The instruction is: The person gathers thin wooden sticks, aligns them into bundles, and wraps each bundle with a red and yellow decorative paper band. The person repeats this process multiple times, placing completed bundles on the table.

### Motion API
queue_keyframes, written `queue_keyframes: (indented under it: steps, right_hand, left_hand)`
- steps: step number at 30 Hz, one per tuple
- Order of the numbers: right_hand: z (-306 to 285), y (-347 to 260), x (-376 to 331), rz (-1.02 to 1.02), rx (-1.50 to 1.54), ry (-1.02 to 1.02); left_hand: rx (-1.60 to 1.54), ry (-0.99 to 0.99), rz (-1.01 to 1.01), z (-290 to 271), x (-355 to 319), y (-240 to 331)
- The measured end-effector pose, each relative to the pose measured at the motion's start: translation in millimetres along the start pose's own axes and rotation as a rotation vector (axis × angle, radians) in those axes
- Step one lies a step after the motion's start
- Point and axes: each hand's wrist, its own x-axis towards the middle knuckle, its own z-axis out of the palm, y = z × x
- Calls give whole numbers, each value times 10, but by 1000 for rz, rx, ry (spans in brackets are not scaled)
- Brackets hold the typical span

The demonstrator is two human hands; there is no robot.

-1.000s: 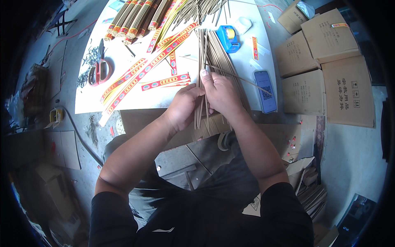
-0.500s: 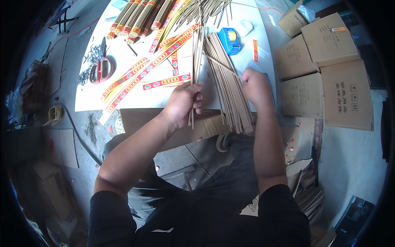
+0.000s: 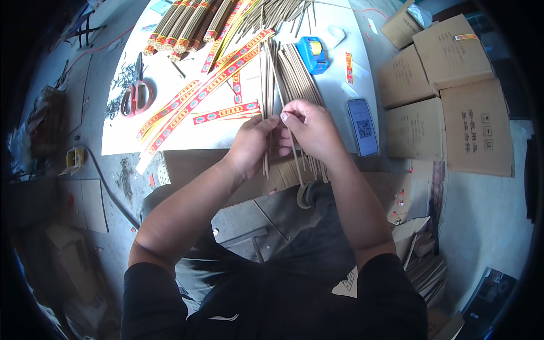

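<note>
Several thin brown incense sticks [image 3: 265, 79] stand in my left hand [image 3: 253, 141], which is closed around their lower part near the table's front edge. Close beside it, my right hand [image 3: 313, 129] pinches a single incense stick [image 3: 296, 161] that slants down past the edge. A loose row of more sticks [image 3: 297, 71] lies on the table behind and under my right hand. Red and yellow printed paper strips [image 3: 198, 93] lie crossed to the left of my hands, one of them [image 3: 226, 113] almost at my left wrist.
Red-handled scissors [image 3: 137, 96] lie at the table's left, near black rubber bands [image 3: 116, 96]. Wrapped stick bundles [image 3: 187, 28] are stacked at the back. A blue tape dispenser [image 3: 313, 55] and a phone [image 3: 362, 127] are to the right. Cardboard boxes [image 3: 416, 130] stand beyond the table [image 3: 122, 139].
My right hand has moved left, bringing a stick over to the left hand's sticks. The phone it covered now shows. My left hand has stayed in place with its sticks.
</note>
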Motion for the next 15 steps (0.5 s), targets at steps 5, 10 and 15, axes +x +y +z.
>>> queue_keyframes:
  steps: [5,10,15]
  right_hand:
    - [-87,122,71,-21,-43,4]
    - [-57,159,84,-36,6,-22]
    - [-387,121,47,28,-456,137]
  left_hand:
    - [-5,-31,8,-53,70,4]
    - [6,-27,8,-113,72,-17]
    - [52,74,38,-66,-5,89]
